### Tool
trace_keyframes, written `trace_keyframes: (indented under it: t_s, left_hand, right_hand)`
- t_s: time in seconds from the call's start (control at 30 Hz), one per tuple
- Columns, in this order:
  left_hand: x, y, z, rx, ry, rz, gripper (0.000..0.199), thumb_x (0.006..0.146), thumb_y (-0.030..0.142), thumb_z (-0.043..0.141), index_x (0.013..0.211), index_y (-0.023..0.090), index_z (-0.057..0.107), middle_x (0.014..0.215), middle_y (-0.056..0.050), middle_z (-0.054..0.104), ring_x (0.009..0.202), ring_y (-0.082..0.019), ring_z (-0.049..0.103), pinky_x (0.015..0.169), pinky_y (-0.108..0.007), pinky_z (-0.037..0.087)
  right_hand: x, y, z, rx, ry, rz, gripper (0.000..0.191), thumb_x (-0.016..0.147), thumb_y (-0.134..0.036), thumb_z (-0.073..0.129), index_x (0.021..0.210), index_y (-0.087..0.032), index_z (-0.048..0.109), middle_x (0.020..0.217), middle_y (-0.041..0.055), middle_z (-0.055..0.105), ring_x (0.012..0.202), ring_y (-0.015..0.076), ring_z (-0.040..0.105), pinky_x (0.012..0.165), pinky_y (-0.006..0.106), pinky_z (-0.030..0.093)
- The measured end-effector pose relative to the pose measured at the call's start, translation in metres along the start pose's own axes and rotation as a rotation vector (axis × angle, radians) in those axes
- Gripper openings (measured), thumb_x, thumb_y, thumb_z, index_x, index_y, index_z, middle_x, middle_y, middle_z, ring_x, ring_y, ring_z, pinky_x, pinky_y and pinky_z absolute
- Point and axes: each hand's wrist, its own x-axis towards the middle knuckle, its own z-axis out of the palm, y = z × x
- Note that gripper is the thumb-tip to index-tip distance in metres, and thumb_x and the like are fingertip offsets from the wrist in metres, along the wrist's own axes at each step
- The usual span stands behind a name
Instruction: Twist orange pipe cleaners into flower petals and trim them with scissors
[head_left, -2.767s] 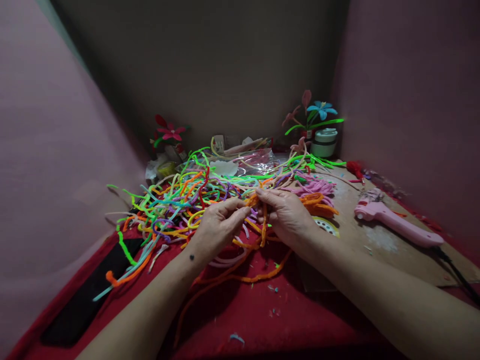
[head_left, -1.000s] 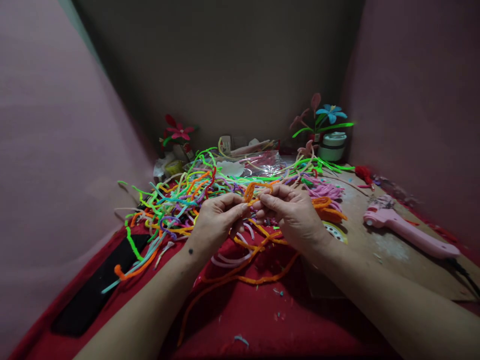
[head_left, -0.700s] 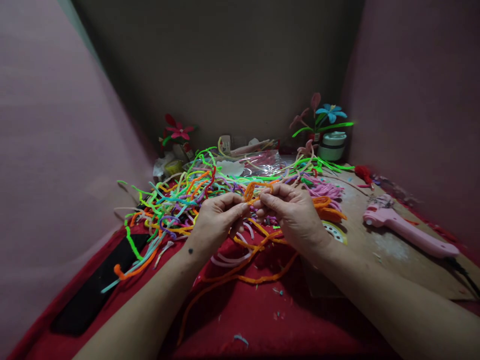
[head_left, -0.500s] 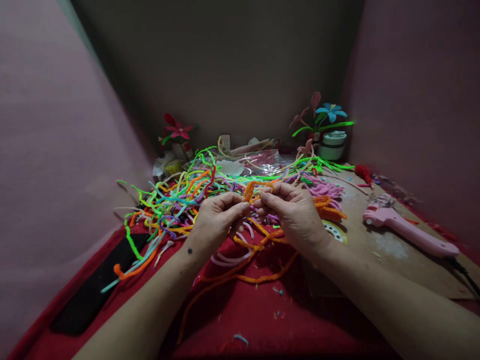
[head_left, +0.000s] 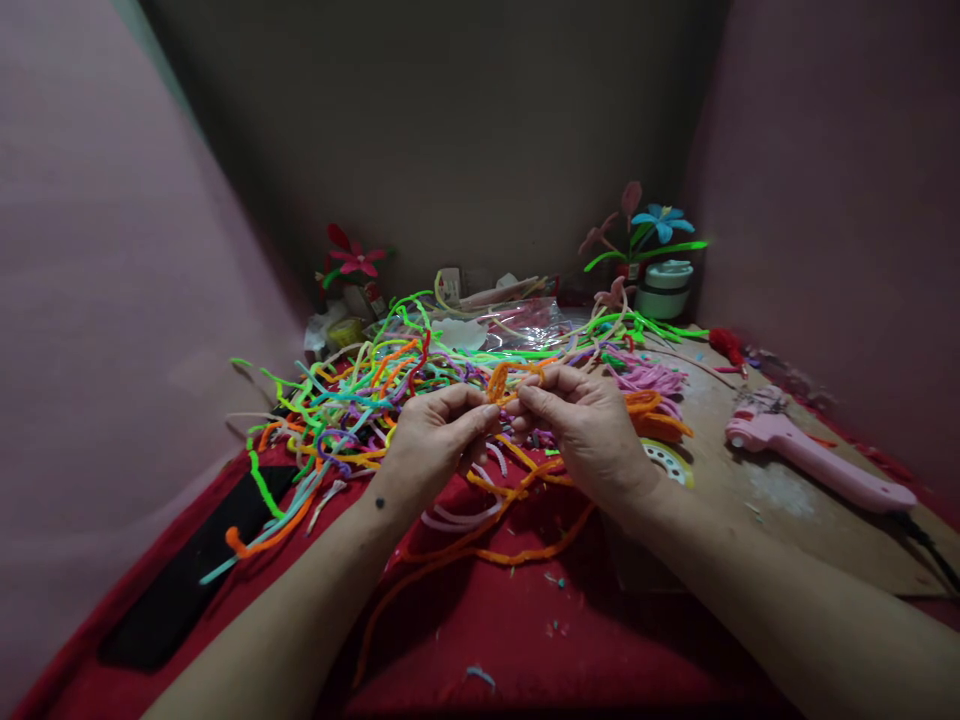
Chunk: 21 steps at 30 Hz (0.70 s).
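Note:
An orange pipe cleaner (head_left: pixel 504 378), bent into loops, is pinched between my two hands above the front of a colourful pile. My left hand (head_left: pixel 444 425) grips its left end between thumb and fingers. On the other side my right hand (head_left: pixel 574 415) pinches it with thumb and forefinger, the hands almost touching. Long orange pipe cleaners (head_left: pixel 517 553) trail below over the red cloth (head_left: pixel 570 640). A bundle of folded orange pipe cleaners (head_left: pixel 661 420) lies beyond my right wrist, beside a yellow-rimmed white disc with holes (head_left: pixel 669 460).
Tangled pipe cleaners (head_left: pixel 360 395) cover the middle and left, beside a black flat object (head_left: pixel 187 580). On a brown board (head_left: pixel 720 540) at right rests a pink corded tool (head_left: pixel 817 460). Behind stand a blue pipe-cleaner flower (head_left: pixel 664 223), a pale jar (head_left: pixel 666 290) and a red flower (head_left: pixel 358 260).
My right hand has shifted very slightly toward my left with the orange loop. Otherwise the scene looks the same.

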Motion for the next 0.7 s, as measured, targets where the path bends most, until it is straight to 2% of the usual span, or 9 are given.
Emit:
trace_keyframes:
  t_s: [0.23, 0.5, 0.7]
  left_hand:
    - [0.0012, -0.0042, 0.0029, 0.005, 0.041, -0.032, 0.019, 0.074, 0.029, 0.062, 0.066, 0.013, 0.057, 0.046, 0.004, 0.052, 0.036, -0.005, 0.042, 0.035, -0.015, 0.030]
    - [-0.0018, -0.0008, 0.0063, -0.010, 0.111, -0.098, 0.019, 0.072, 0.028, 0.063, 0.063, 0.013, 0.059, 0.042, 0.003, 0.053, 0.033, -0.006, 0.045, 0.032, -0.014, 0.028]
    - [0.0022, -0.0089, 0.0015, -0.174, 0.035, -0.135, 0.024, 0.072, 0.035, 0.064, 0.069, 0.012, 0.060, 0.042, 0.001, 0.055, 0.032, -0.006, 0.041, 0.033, -0.016, 0.029]
  right_hand:
    - [-0.0021, 0.0007, 0.0026, -0.055, -0.005, 0.049, 0.014, 0.070, -0.025, 0.067, 0.069, -0.015, 0.057, 0.061, -0.0001, 0.064, 0.050, 0.0092, 0.059, 0.050, 0.021, 0.050]
    - [0.0013, 0.0023, -0.0002, -0.140, 0.021, 0.052, 0.016, 0.067, -0.027, 0.068, 0.062, -0.014, 0.059, 0.051, -0.0021, 0.059, 0.047, 0.0084, 0.053, 0.049, 0.022, 0.045]
    - [-0.0021, 0.0014, 0.0021, -0.152, 0.003, 0.023, 0.014, 0.067, -0.026, 0.067, 0.063, -0.015, 0.060, 0.054, -0.0027, 0.058, 0.050, 0.0076, 0.051, 0.051, 0.022, 0.043]
